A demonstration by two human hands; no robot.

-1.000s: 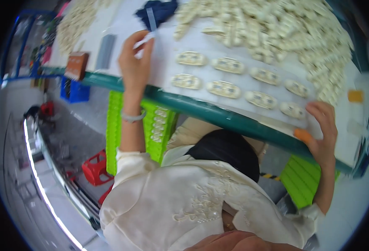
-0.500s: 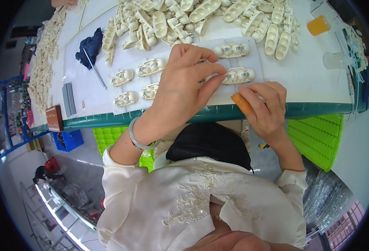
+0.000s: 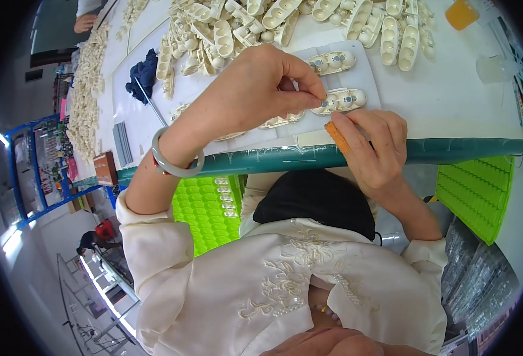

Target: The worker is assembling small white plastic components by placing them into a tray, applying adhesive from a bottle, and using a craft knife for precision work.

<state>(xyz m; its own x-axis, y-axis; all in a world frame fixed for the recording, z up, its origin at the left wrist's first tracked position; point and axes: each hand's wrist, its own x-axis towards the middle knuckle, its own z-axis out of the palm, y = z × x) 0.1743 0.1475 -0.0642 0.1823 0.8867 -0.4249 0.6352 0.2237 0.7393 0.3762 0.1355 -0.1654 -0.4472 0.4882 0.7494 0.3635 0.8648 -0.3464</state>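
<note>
My left hand (image 3: pixel 267 83) reaches over the white board (image 3: pixel 365 74), its thumb and forefinger pinched at the left end of a cream plastic shell (image 3: pixel 344 99) with small silvery round pieces inside. Whatever is between those fingertips is too small to make out. Just below this shell, at its front edge, is my right hand (image 3: pixel 375 148) with fingers curled in. A rough orange cover (image 3: pixel 337 137), like a finger cot, seems to sit on its thumb. Another such shell (image 3: pixel 331 62) lies behind on the board; others are partly covered by my left hand and forearm.
Loose cream shells (image 3: pixel 223 38) are heaped at the back. To the left lie a dark blue cloth (image 3: pixel 143 74), a metal rod (image 3: pixel 150 101) and grey strips (image 3: pixel 122 143). A clear cup (image 3: pixel 494 69) and an orange container (image 3: pixel 461 14) stand right. Green trays (image 3: pixel 205 207) sit below the table edge.
The view has shifted. My left fingertips have come down and closed together at the front right shell. My right hand has drawn nearer to that shell's front edge.
</note>
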